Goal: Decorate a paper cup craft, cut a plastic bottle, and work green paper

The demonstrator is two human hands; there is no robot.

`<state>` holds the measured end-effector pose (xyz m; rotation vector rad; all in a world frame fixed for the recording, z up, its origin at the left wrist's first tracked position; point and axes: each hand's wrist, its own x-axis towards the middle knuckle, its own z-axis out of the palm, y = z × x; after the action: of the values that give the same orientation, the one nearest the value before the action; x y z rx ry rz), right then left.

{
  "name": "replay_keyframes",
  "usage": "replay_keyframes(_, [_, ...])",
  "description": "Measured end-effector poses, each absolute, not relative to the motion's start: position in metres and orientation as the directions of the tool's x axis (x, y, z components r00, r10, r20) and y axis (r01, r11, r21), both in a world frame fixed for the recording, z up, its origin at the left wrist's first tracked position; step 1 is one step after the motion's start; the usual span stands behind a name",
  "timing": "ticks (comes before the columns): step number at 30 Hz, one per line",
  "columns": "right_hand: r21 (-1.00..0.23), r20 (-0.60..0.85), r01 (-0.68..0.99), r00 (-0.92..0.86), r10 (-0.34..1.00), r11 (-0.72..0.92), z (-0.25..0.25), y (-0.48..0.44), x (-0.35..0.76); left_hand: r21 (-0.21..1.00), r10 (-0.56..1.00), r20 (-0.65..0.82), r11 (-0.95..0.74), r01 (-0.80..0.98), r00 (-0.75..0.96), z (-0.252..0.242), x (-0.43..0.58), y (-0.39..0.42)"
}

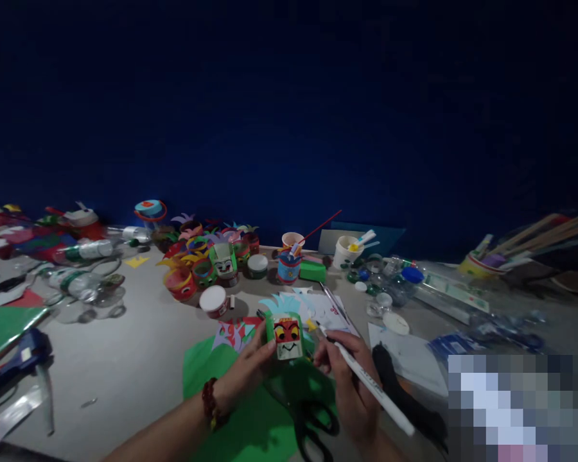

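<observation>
Head view: dark blue wall (pixel 279 128) behind a crowded grey bench (pixel 139 385). Clock directions taken from the small face box (pixel 288 347), which is at lower centre, raised in front of green paper (pixel 197 369). Left hand (pixel 256 351): fingers closed on the box's left side, painted face towards the camera. Right hand (pixel 349 366): fingers closed round a white marker (pixel 376 389), tip just beside the box at 2 o'clock. Scissors (pixel 312 423) at 5 o'clock, glue gun (pixel 24 359) at 9, white-lidded jar (pixel 213 299) at 10, blue cup (pixel 288 268) at 12, blue bottle cap (pixel 411 275) at 2.
</observation>
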<state>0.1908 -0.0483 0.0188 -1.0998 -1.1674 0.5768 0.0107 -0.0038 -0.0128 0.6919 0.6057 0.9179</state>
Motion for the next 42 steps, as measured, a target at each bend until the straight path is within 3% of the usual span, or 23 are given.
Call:
replay_keyframes(5, [-0.935,0.339,0.216,0.3,0.892,0.283,0.012,-0.04,0.194,0.754,0.859,-0.111,0.4,-0.521,0.5,-0.016,0.012,-0.003])
replay_keyframes(12, [-0.886,0.388,0.317,0.109,0.915,0.338,0.014,-0.041,0.197,0.739,0.875,-0.1,0.384,-0.554,0.474,-0.018,0.011,0.001])
replay_keyframes(18, [-0.838,0.399,0.438,0.081,0.914,0.326,0.012,-0.04,0.2,0.74,0.885,-0.138,0.391,-0.548,0.445,-0.019,0.009,0.002])
replay_keyframes(24, [-0.849,0.382,0.415,0.054,0.923,0.327,0.005,-0.039,0.201,0.74,0.883,-0.104,0.376,-0.558,0.457,-0.016,0.008,0.001])
replay_keyframes(32, [-0.872,0.344,0.377,0.015,0.939,0.313,0.003,-0.034,0.207,0.79,0.925,0.009,0.226,-0.569,0.38,-0.024,0.011,0.007])
replay_keyframes(42, [-0.907,0.296,0.335,0.072,0.952,0.257,0.001,-0.03,0.205,0.892,0.923,0.064,0.118,-0.437,0.38,-0.014,0.006,0.006])
